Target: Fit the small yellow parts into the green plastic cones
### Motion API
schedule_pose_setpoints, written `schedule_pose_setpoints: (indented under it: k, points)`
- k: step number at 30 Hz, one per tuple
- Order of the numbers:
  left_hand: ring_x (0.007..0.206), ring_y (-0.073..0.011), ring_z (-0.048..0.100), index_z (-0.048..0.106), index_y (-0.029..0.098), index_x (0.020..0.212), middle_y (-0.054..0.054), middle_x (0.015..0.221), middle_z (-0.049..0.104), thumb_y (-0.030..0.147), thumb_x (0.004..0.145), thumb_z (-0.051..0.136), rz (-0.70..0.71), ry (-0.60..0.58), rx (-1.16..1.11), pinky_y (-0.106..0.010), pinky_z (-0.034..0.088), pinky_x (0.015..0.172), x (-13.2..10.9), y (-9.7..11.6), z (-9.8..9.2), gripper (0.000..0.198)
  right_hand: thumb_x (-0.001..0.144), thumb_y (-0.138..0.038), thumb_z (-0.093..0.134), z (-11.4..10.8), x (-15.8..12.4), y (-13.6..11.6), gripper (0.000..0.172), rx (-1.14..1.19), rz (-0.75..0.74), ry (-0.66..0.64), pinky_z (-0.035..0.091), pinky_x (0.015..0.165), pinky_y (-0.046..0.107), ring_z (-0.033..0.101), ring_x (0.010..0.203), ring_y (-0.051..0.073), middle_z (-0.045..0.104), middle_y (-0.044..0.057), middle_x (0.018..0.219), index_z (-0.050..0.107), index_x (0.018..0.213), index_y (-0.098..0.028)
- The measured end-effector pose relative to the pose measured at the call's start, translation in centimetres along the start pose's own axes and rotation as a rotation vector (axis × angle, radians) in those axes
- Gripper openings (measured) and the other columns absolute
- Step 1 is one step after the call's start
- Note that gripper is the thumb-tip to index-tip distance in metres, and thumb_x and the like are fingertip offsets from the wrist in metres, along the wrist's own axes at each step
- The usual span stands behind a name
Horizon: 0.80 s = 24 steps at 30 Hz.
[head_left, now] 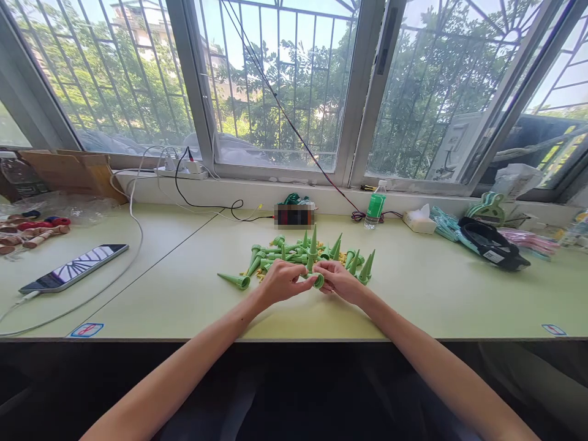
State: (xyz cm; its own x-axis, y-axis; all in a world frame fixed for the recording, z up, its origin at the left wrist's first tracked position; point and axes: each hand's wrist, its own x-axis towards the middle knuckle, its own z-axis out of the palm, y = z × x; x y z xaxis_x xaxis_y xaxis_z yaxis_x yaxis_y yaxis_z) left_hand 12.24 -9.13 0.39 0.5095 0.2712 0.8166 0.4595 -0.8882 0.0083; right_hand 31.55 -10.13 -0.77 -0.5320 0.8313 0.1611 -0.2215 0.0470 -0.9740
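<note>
Both my hands meet over the pale green table, just in front of a heap of green plastic cone spikes. My left hand and my right hand are closed, fingers pinched on one green cone spike held between them. Some cones in the heap stand upright, others lie flat. One loose cone lies on its side to the left of my left hand. Small yellow pieces show among the cones.
A phone on a white cable lies at the left, near wooden toys and a cardboard box. A green bottle, tissue pack and black device sit at the back right. A power strip is on the sill.
</note>
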Motion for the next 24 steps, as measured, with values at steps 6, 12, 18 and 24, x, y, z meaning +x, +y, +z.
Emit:
schedule_pose_setpoints:
  k: [6,12,18,24]
  points:
    - [0.039,-0.005,0.029,0.051,0.015,0.051,0.007,0.039,0.037,0.037,0.091,0.057,-0.067,-0.023,-0.036,-0.021,0.025,0.043,-0.09,-0.09,0.05,0.046,0.081,-0.052,0.07,-0.08,0.13,0.14,0.039,-0.008,-0.013,-0.021,0.026,0.044,0.022,0.03,0.041,0.005,0.041,-0.009,0.046,0.055,0.073,-0.017]
    - [0.04,-0.0054,0.033,0.067,0.016,0.075,0.008,0.043,0.043,0.045,0.088,0.063,-0.034,-0.003,-0.097,-0.02,0.03,0.045,-0.19,-0.34,-0.02,0.032,0.076,-0.048,0.075,0.02,0.19,-0.35,0.037,0.074,0.018,0.068,0.021,0.041,0.021,0.027,0.039,0.004,0.04,-0.009,0.045,0.056,0.072,-0.017]
    - [0.043,-0.0049,0.037,0.068,0.017,0.092,0.007,0.053,0.052,0.051,0.081,0.069,-0.046,0.037,-0.086,-0.019,0.032,0.046,-0.27,-0.28,-0.08,0.035,0.076,-0.045,0.075,-0.21,0.33,-0.33,0.037,0.118,0.032,0.129,0.019,0.04,0.021,0.026,0.038,0.004,0.038,-0.009,0.043,0.051,0.067,-0.018]
    - [0.043,-0.0049,0.035,0.061,0.017,0.074,0.008,0.049,0.047,0.046,0.085,0.067,-0.033,0.005,-0.099,-0.019,0.031,0.045,-0.28,-0.32,-0.03,0.033,0.074,-0.047,0.077,0.11,0.27,-0.24,0.037,0.07,0.016,0.116,0.02,0.04,0.021,0.025,0.037,0.004,0.039,-0.009,0.041,0.057,0.07,-0.017]
